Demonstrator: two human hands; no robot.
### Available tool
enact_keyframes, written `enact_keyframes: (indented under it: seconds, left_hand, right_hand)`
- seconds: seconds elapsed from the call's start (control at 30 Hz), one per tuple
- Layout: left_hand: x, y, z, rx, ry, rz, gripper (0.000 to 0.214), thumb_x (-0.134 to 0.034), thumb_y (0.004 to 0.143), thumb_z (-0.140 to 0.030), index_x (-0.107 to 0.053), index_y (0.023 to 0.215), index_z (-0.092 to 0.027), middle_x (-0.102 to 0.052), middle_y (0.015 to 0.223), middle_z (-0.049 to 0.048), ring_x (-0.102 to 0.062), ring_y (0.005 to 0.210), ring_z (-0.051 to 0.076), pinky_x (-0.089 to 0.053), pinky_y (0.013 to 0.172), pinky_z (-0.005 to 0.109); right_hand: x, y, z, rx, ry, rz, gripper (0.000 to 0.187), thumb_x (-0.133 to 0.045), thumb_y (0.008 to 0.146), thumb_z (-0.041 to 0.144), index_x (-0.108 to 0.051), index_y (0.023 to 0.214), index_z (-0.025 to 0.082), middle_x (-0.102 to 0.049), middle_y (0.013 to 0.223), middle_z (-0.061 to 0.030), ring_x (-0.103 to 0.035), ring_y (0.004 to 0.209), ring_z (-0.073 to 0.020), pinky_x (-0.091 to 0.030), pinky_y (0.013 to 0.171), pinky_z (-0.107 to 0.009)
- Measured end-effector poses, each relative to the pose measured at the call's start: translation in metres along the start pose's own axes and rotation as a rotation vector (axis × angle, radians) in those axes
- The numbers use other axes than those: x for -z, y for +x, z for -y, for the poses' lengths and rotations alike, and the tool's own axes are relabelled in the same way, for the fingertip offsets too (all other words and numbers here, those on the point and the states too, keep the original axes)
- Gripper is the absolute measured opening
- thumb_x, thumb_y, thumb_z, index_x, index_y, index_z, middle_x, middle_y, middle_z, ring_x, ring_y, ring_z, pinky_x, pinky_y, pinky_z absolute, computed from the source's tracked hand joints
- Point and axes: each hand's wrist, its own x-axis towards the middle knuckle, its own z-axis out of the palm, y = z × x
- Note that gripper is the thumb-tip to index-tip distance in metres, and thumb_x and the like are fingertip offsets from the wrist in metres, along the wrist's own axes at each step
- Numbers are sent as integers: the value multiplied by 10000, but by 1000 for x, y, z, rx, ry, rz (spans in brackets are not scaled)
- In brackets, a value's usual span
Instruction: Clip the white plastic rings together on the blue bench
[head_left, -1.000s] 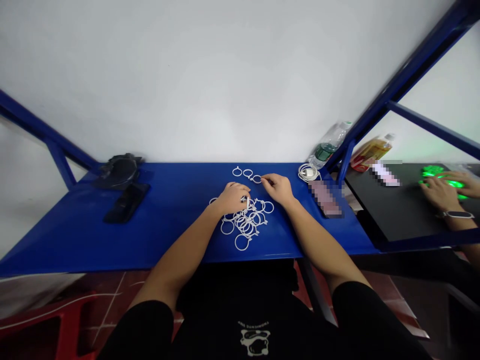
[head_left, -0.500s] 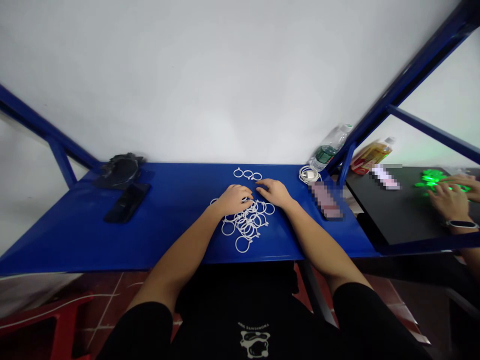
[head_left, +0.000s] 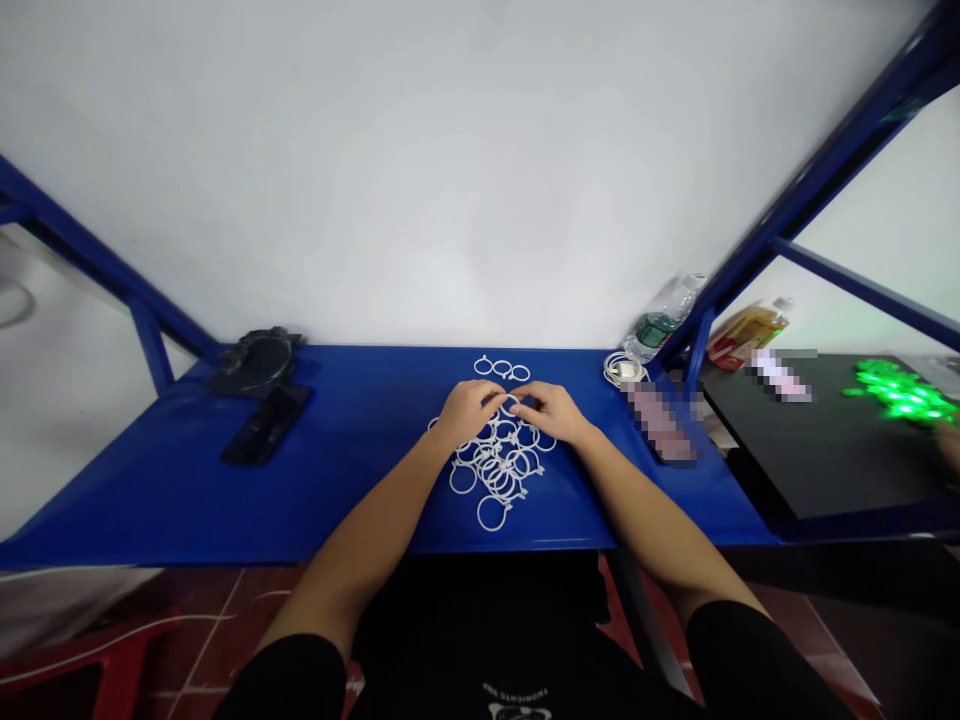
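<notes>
No readable text anywhere.

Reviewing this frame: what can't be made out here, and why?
All in the head view:
- Whether the left hand and right hand pinch one white ring or only touch it: the fingertips meet over it, too small to tell.
- How many rings are in the pile: they overlap and the hands cover the far part.
- The flat thing by the coiled cable: pixelated.
- The glowing green items at right: overexposed.
</notes>
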Motion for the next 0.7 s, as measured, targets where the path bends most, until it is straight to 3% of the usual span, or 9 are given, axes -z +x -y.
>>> enact_keyframes:
  seconds: [0.13,0.27,0.5,0.7]
  left_hand:
    - [-2,-1,1,20,12,-136,105,-727,950,-315,-777,938,-224,-767,839,22,-704,813,192,-525,825,348]
    - [-4,-2,-1,-57,-31,-137,128,-747,939,-335,-794,1013,-241,-780,878,26,-711,825,191,-556,828,355]
    - [-8,-2,-3,-212,-42,-159,173,-642,1012,-283,-788,1099,-248,-772,1003,48,-711,922,185,-581,875,366]
    - [-7,-4,-6,-201,-61,-231,199,-621,1027,-309,-794,1095,-237,-738,1047,59,-713,946,168,-598,837,327]
  right_hand:
    - [-7,0,3,88,-48,-75,373,-741,934,494,-742,1205,238,-733,1208,-93,-679,797,-170,-560,719,-309]
    - [-11,-1,5,107,-64,-106,282,-664,993,408,-730,1230,269,-698,1284,-92,-665,767,-152,-583,701,-313]
    - [-6,-1,4,158,-63,-197,194,-614,1028,354,-756,1092,239,-752,1099,-89,-706,942,-201,-589,786,-329]
    - [-10,-1,5,168,-82,-222,198,-607,1042,323,-770,1128,251,-783,950,-61,-713,829,-182,-557,755,-308]
